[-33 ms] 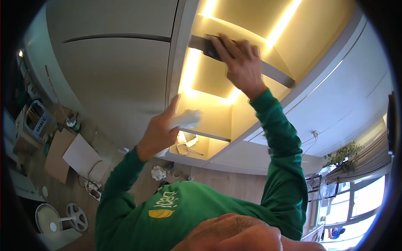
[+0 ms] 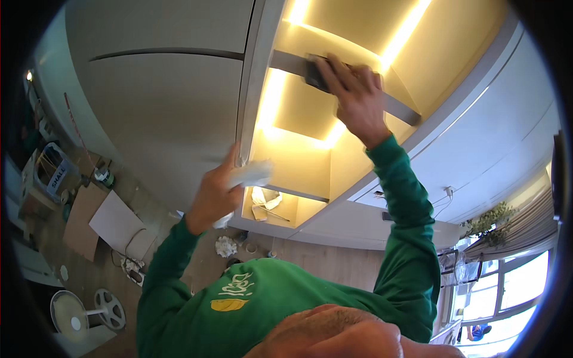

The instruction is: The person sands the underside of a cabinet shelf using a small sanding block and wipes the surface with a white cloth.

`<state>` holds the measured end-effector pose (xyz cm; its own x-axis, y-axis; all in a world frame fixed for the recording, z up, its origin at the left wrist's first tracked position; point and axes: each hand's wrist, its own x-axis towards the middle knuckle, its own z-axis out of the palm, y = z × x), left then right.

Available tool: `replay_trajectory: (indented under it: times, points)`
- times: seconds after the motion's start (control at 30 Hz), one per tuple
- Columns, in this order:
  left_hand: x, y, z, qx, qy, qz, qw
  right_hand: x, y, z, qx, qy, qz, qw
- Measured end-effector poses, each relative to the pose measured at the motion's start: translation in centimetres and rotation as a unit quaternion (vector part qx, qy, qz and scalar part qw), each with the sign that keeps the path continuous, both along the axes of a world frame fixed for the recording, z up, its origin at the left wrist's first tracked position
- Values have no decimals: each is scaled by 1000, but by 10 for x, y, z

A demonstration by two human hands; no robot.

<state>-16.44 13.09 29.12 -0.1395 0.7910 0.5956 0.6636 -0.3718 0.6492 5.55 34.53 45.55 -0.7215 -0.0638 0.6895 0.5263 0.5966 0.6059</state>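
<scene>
The right hand (image 2: pixel 352 98) was the nearer to the dark sponge block (image 2: pixel 315 73), pressing it flat against the grey shelf edge (image 2: pixel 286 61); fingers were curled over its top, so only its left end showed beyond the fingertips; its long axis ran along the shelf, which stretched away on both sides of that hand. The left hand (image 2: pixel 212 194) was lower, closed round a crumpled white cloth (image 2: pixel 250 175) poking out past its thumb, just beside the cabinet door edge (image 2: pixel 250 107); the lit cabinet interior (image 2: pixel 298 161) glowed yellow beyond it.
</scene>
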Motion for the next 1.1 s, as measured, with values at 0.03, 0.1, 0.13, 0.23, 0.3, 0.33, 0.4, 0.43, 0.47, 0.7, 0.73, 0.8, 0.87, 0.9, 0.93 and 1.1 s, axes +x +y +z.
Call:
replay_trajectory:
  times: [0.03,0.1,0.13,0.23,0.3,0.33,0.4,0.43,0.47,0.7,0.73,0.8,0.87,0.9,0.93,1.1]
  points:
    - [-17,-16,-16,-27,-21,32,999,25,1,-3,22,18,-18,999]
    - [-52,-51,-46,-84,-62,96,990,56,0,-9,25,35,-70,997]
    - [-61,-63,-51,-112,-81,125,982,63,-1,-10,26,38,-90,995]
    - [-64,-61,-38,-124,-66,140,980,38,-3,-9,23,26,-71,997]
    - [-49,-41,-22,-83,-67,116,987,-8,-4,-5,21,14,-20,999]
    - [-40,-31,-13,-63,-75,86,991,-28,-5,-2,19,6,-13,1000]
    - [-29,-20,-2,-38,-65,35,997,-55,-7,3,14,-8,1,1000]
    - [-31,-23,-5,-38,-73,38,996,-50,-6,4,19,-11,-1,1000]
    - [-34,-30,-13,-38,-82,41,995,-36,-6,6,24,-14,-3,1000]
    - [-53,-38,-11,-45,-64,116,990,-17,-3,-6,43,9,-26,999]
    - [-41,-25,1,-5,-62,87,994,-39,-5,-5,32,7,-14,999]
    - [-18,-1,24,11,-47,46,998,-52,-5,0,26,-5,-6,1000]
    - [-15,0,29,22,-50,28,998,-22,-4,0,28,-2,-32,999]
    - [-15,0,24,27,-63,23,997,6,-2,0,32,-3,-49,998]
    - [-15,2,20,31,-78,16,996,40,0,-2,37,7,-93,995]
    - [-5,10,21,29,-59,36,997,128,-58,-19,17,89,-148,985]
